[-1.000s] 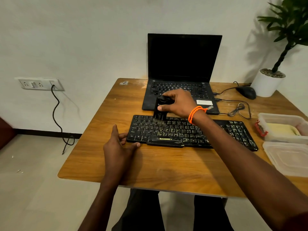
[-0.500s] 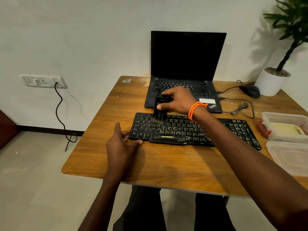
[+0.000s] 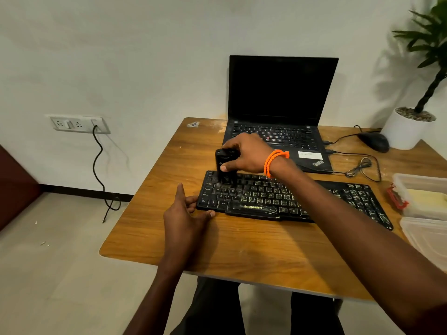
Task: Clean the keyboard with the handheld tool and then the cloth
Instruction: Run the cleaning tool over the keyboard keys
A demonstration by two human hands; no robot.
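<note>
Head view: open tub [image 3: 422, 189] holds yellow cloth [image 3: 429, 198]; lid [image 3: 428, 235] alongside.

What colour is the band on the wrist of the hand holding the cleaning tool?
Bright orange wristband, on the right hand; head view.

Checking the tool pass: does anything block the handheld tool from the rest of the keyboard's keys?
Nothing visible does. The right hand holds the handheld tool on the keyboard's left end; only the person's own forearm crosses above the remaining keys.
</note>
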